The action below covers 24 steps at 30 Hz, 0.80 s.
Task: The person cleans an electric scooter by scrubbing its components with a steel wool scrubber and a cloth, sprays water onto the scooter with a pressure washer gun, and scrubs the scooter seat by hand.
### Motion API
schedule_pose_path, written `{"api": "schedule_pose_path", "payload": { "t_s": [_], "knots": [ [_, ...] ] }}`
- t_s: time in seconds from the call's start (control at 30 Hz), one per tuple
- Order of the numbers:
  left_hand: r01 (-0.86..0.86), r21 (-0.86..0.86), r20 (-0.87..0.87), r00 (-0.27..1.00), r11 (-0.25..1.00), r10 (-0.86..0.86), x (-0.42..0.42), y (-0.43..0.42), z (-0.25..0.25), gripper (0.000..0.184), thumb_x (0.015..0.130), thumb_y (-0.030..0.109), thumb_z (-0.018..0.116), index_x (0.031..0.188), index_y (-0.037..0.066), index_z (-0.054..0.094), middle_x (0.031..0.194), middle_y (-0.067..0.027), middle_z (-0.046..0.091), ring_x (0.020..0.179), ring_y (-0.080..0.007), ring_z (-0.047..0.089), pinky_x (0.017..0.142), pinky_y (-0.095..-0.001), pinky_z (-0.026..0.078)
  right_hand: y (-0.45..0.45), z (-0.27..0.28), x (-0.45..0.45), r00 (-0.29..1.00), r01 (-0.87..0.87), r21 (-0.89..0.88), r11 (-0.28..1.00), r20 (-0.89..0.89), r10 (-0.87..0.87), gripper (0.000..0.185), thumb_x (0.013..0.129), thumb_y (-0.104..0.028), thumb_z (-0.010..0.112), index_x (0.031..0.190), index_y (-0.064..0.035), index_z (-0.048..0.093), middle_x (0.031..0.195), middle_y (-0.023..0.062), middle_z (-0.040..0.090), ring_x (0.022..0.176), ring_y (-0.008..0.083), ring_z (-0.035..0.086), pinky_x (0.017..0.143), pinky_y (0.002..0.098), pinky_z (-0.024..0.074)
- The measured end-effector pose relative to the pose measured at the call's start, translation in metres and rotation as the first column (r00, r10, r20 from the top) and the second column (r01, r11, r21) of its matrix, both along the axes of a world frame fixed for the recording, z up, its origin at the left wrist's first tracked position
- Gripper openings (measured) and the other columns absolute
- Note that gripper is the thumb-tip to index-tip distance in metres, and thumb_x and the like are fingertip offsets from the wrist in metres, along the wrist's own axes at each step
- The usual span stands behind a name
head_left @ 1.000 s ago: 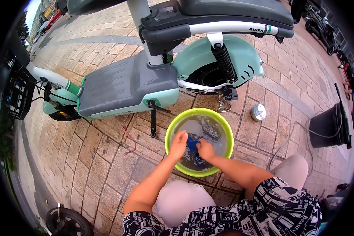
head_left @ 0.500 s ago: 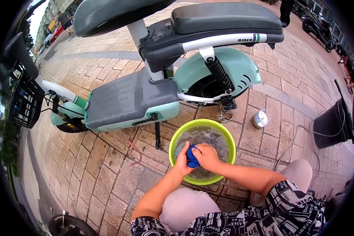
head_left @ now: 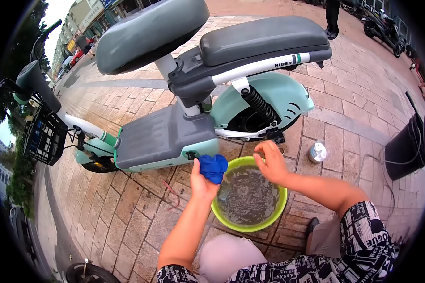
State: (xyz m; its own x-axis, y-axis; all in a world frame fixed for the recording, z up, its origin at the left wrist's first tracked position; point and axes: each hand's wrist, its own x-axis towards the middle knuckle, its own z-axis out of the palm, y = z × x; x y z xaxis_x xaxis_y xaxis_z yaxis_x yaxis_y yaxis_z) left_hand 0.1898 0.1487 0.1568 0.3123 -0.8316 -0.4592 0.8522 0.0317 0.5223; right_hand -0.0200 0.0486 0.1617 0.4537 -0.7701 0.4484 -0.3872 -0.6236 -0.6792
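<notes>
A crumpled blue cloth rests in my left hand, which grips it beside the scooter's footboard, left of the basin's rim. My right hand holds nothing; its fingers are loosely bent and apart, over the right far edge of the basin. The lime-green basin stands on the paving in front of my knees, with murky, rippling water inside. Just beyond it is the mint-green and grey electric scooter, side-on, with a black seat and a mint rear fender.
A small tub in clear plastic stands right of the basin. Farther right is a black bucket with a hose or cable near it. A reddish strip lies on the bricks at left. Parked motorcycles line the far right.
Both hands were squeezing the cloth together over the basin. Now they are apart: the left has carried the cloth up and left, and the right has let go and moved right.
</notes>
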Motion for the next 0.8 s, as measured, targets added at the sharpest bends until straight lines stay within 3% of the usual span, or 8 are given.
{"api": "schedule_pose_path", "payload": {
  "t_s": [0.07,0.13,0.23,0.4,0.47,0.6,0.7,0.8],
  "knots": [
    [-0.071,-0.378,0.128,0.983,0.923,0.128,0.039,-0.005,0.049,0.041,0.094,0.037,0.036,0.113,0.006,0.054,0.116,-0.0113,0.059,0.105,-0.0294,0.056,0.087,-0.0424,0.045,-0.033,0.022,-0.005,0.995,0.093,-0.217,0.972,0.059,-0.082,0.027,0.077,-0.007,0.062,0.101,-0.0028,0.049,0.099,0.0139,0.051,0.096,0.0325,0.05,0.085,0.0405,0.0411],
    [-0.099,-0.537,0.229,0.939,0.838,0.258,0.062,-0.014,0.111,0.049,0.088,0.025,0.037,0.124,-0.005,0.047,0.128,-0.0206,0.051,0.12,-0.0332,0.049,0.104,-0.0443,0.036,-0.058,0.042,-0.005,0.982,0.19,-0.272,0.943,0.057,-0.181,0.046,0.074,-0.01,0.065,0.115,-0.003,0.045,0.116,0.0154,0.048,0.109,0.0341,0.045,0.094,0.0412,0.0369],
    [0.011,-0.638,0.513,0.752,0.77,0.415,0.093,-0.051,0.171,0.049,0.083,0.0,0.037,0.133,0.0,0.038,0.124,-0.0144,0.052,0.116,-0.0275,0.05,0.103,-0.0408,0.037,-0.083,0.057,0.0,0.984,0.17,-0.339,0.925,0.005,-0.179,0.06,0.073,-0.016,0.068,0.124,-0.0017,0.04,0.122,0.0177,0.046,0.115,0.0348,0.042,0.097,0.0417,0.0344],
    [0.075,-0.509,0.84,0.26,0.857,0.476,0.09,-0.131,0.213,0.041,0.093,0.012,0.055,0.13,-0.001,0.043,0.12,-0.0099,0.053,0.111,-0.0183,0.049,0.1,-0.0302,0.035,-0.1,0.047,0.012,0.994,0.087,-0.347,0.934,-0.031,-0.104,0.063,0.073,-0.02,0.069,0.125,-0.0003,0.038,0.119,0.0186,0.047,0.112,0.0346,0.043,0.097,0.0442,0.0321],
    [-0.121,-0.268,0.963,-0.036,0.956,0.266,0.085,-0.145,0.228,0.039,0.09,0.016,0.062,0.123,-0.002,0.051,0.116,-0.0105,0.057,0.108,-0.0165,0.051,0.098,-0.0282,0.035,-0.1,0.049,0.015,0.996,0.064,-0.317,0.946,-0.037,-0.08,0.065,0.072,-0.02,0.069,0.125,0.0008,0.037,0.117,0.0194,0.046,0.107,0.0354,0.044,0.093,0.0456,0.0333],
    [-0.044,-0.117,0.93,0.345,0.992,0.125,0.122,-0.178,0.247,0.053,0.08,0.033,0.075,0.122,0.009,0.052,0.113,-0.0046,0.057,0.108,-0.0177,0.053,0.091,-0.0354,0.044,-0.103,0.04,0.026,0.995,0.093,-0.321,0.942,0.056,-0.079,0.07,0.07,-0.017,0.069,0.126,0.0012,0.032,0.116,0.021,0.044,0.105,0.0374,0.044,0.092,0.0468,0.0348],
    [-0.083,-0.264,0.865,0.421,0.961,0.274,0.135,-0.189,0.226,0.044,0.088,0.021,0.064,0.126,0.007,0.047,0.123,-0.0095,0.055,0.116,-0.0215,0.052,0.098,-0.0381,0.043,-0.105,0.039,0.025,0.995,0.082,-0.339,0.937,0.083,-0.057,0.07,0.069,-0.016,0.069,0.126,0.0011,0.032,0.116,0.0204,0.044,0.105,0.0374,0.044,0.092,0.0463,0.0348],
    [-0.087,-0.316,0.841,0.436,0.945,0.321,0.134,-0.187,0.203,0.06,0.082,0.034,0.072,0.128,0.008,0.043,0.121,-0.0062,0.053,0.113,-0.0206,0.052,0.098,-0.0352,0.042,-0.104,0.04,0.024,0.994,0.088,-0.333,0.939,0.09,-0.061,0.07,0.069,-0.015,0.069,0.126,0.0006,0.032,0.116,0.02,0.044,0.105,0.0372,0.044,0.092,0.0457,0.035]
  ]
}}
